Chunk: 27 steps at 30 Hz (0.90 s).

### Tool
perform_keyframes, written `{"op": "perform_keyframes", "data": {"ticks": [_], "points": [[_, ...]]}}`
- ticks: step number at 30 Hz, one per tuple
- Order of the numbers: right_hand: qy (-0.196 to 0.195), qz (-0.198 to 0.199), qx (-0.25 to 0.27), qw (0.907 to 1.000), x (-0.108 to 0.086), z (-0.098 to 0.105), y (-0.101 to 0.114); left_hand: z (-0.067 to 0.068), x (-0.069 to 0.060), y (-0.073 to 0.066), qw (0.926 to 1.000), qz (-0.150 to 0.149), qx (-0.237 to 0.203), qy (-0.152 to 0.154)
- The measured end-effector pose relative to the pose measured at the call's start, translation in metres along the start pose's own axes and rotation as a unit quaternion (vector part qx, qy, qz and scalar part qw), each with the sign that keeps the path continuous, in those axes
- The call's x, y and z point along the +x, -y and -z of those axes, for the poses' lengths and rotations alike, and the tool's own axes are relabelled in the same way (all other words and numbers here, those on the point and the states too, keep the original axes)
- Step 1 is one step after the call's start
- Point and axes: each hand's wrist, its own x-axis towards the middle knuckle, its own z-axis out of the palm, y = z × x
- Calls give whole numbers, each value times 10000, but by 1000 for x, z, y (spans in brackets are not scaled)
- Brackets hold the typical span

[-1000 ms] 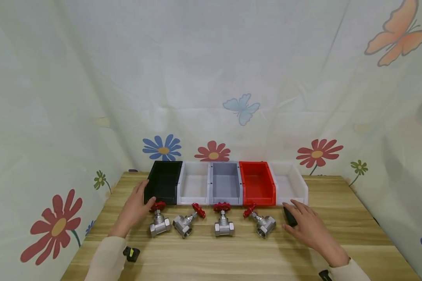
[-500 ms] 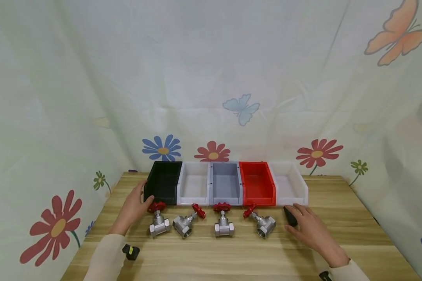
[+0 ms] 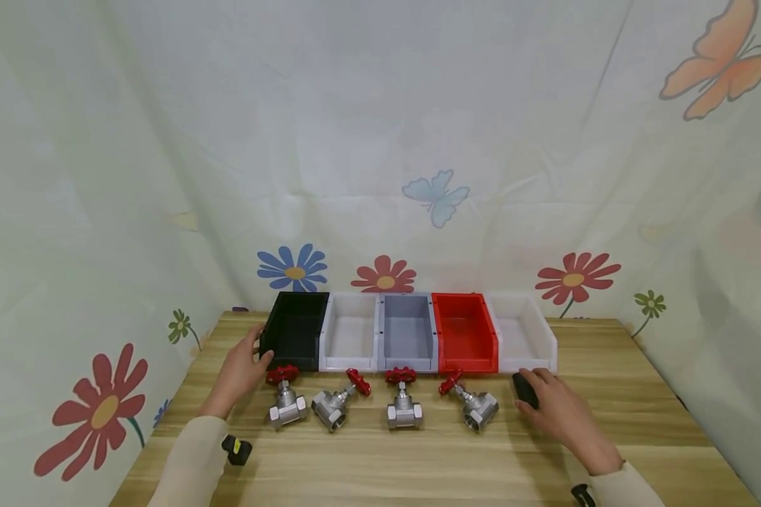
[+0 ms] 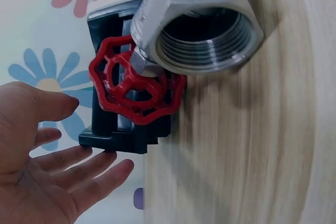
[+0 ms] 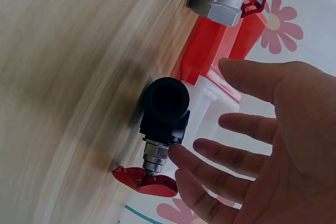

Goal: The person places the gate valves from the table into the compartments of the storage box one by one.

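Observation:
My left hand [image 3: 236,372] is beside the black bin [image 3: 297,331], its fingers loosely bent along the left wall; in the left wrist view, the fingertips [image 4: 107,157] meet or nearly meet the bin's edge. Closest to that hand is a steel valve [image 3: 287,407] with a red handwheel [image 4: 135,81]. My right hand [image 3: 564,414], fingers relaxed and spread, is beside a black-bodied valve [image 5: 167,103], largely covered by the hand in the head view. Its red handwheel [image 5: 146,182] lies near the fingertips; contact is unclear. Neither hand grips anything.
Further steel valves with red handwheels are a left-middle valve [image 3: 331,407], a centre valve [image 3: 404,412] and a right valve [image 3: 478,408]. Behind them, beside the black bin, stand a white bin [image 3: 350,362], grey bin [image 3: 409,364], red bin [image 3: 469,365] and another white bin [image 3: 526,362].
My left hand has shifted slightly left, its thumb farther from the nearest handwheel. My right hand's fingers have drawn back slightly, uncovering more of the black valve. Valves and bins stay put.

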Motion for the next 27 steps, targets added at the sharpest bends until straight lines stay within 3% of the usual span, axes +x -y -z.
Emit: {"op": "perform_keyframes", "data": {"ticks": [12, 27], "points": [[209, -181, -5, 9996, 8, -4, -7, -7, 5, 16, 10000, -43, -3, -23], [482, -246, -58, 9985, 15, -11, -7, -2, 9, 23, 9997, 63, 202, -72]]}}
